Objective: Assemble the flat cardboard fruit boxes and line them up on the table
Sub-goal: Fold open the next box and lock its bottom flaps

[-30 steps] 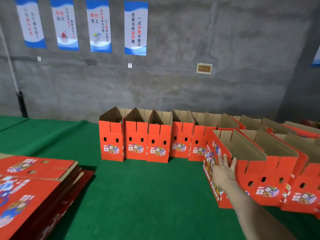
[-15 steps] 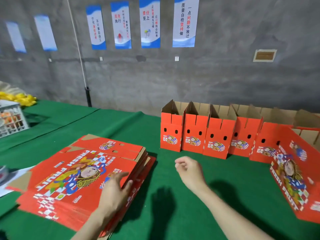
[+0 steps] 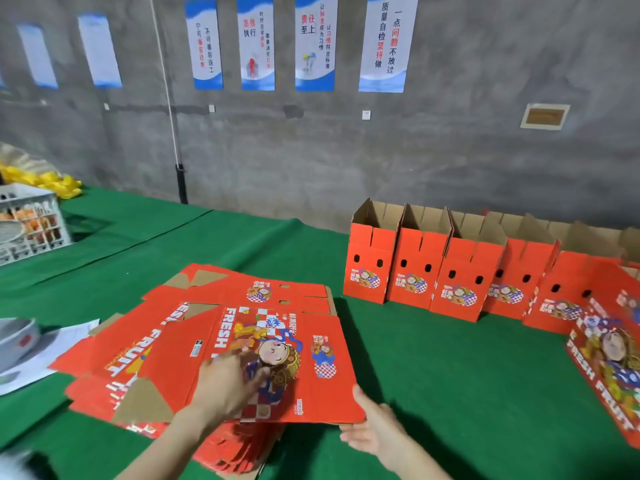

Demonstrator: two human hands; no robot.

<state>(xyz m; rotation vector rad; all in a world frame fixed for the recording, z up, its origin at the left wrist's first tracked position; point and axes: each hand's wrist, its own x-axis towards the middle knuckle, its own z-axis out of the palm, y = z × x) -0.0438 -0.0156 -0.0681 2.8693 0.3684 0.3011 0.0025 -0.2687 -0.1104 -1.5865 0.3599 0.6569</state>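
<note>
A person's arms reach into the lower part of the frame over a green table (image 3: 450, 393). At lower left lies a stack of flat boxes (image 3: 207, 292), red with cartoon print. The top flat box (image 3: 294, 341) sits skewed on the pile, its near right corner hanging past the stack over the table.

The left hand (image 3: 225, 386) presses flat on the middle of this sheet, fingers spread. The right hand (image 3: 374, 427) meets the overhanging corner at lower centre, thumb against the edge and fingers apart just below it. They look loose, not clamped.

A second ago the right hand rested on a standing box at the right. Half a second ago it hovered, loosely curled, above the bare table, while the left hand lay on a squared-up pile. Since then the top sheet has slid toward the person, and the right hand has reached it.

This looks like the start of another box: one sheet is being separated, with nothing folded yet.

At centre right, a row of built boxes (image 3: 412, 268) stands side by side, open tops up. Another built box (image 3: 609, 358) stands nearer at the right edge.
</note>
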